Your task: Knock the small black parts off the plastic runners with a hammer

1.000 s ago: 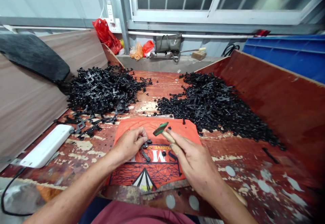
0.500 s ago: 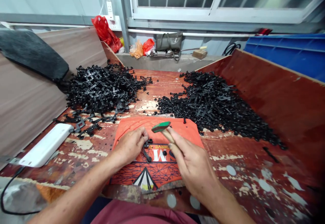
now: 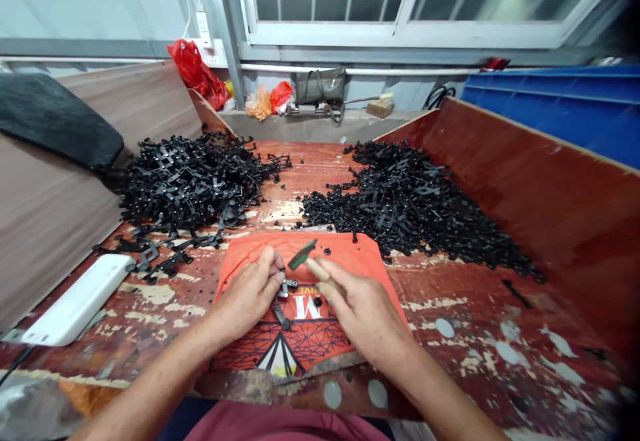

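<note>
My right hand (image 3: 357, 304) is wrapped round the wooden handle of a small hammer (image 3: 303, 254) with a green-edged head. The head is raised just right of my left hand (image 3: 250, 291), whose fingers are pinched on a black jointed metal linkage (image 3: 284, 304). Part of that linkage is hidden under my fingertips. It rests on an orange printed cloth (image 3: 345, 248) spread over the bench. Small black pieces lie on the cloth, one of them a round piece (image 3: 317, 301) near my right thumb.
Two heaps of black parts stand behind the cloth, a left heap (image 3: 185, 181) and a right heap (image 3: 405, 201). A white power bank (image 3: 80, 298) with a cable lies at left. A wooden board (image 3: 525, 188) and a blue crate (image 3: 555, 111) border the right side.
The hammer head has tilted and come down slightly toward my left hand. My left fingers have shifted on the linkage, which shows more plainly. The whole view has moved a little.
</note>
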Demonstrator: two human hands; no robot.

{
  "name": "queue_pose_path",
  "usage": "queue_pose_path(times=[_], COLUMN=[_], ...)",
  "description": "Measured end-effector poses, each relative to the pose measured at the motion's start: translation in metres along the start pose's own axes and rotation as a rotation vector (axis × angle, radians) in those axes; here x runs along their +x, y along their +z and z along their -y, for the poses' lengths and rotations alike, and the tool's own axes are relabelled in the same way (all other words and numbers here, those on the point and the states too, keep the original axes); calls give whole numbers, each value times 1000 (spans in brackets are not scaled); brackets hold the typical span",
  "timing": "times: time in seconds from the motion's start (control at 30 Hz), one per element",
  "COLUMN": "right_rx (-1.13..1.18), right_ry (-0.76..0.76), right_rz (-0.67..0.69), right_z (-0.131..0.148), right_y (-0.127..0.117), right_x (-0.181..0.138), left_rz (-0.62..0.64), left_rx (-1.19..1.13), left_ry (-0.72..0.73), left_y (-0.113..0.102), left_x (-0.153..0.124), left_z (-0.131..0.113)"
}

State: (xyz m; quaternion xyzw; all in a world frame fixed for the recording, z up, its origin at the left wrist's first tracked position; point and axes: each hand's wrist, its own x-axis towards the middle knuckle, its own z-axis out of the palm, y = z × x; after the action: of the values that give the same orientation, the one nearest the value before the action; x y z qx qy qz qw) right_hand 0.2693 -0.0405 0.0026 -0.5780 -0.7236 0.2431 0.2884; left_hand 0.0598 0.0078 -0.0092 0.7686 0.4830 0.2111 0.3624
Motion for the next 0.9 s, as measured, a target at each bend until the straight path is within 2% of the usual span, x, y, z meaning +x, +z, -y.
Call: queue_pose_path(times=[0.1,0.27,0.4,0.5,0.57,0.6,0.67,0.77,0.83,0.9], right_rx=[227,707,902,908,853,816,743,706,678,591], right_ry=[84,252,300,303,305,301,275,237,228,200], right_rz=[-56,102,161,109,21,-27,-105,-132,-127,-132], right_z=[0,4,6,9,12,13,15,15,14,12], right_y=[-3,-3,-4,-7,-9,-10,-8,-1,2,-1], right_x=[1,1,-2,-5,-9,-12,-17,-22,-24,-26], left_rz=[68,101,86,-34,-121,-121,-33,117,132,110], left_rx=[-122,-275,-256,-90,31,46,-51,-358,-488,-491], left_ry=[52,93,133,128,86,58,3,-74,-116,-125], left_y=[3,12,14,10,8,8,11,22,25,24], left_x=[-6,-11,-10,-8,-9,-11,-16,-25,-28,-26], left_z=[-18,-35,-40,-44,-45,-45,-46,-49,-53,-53])
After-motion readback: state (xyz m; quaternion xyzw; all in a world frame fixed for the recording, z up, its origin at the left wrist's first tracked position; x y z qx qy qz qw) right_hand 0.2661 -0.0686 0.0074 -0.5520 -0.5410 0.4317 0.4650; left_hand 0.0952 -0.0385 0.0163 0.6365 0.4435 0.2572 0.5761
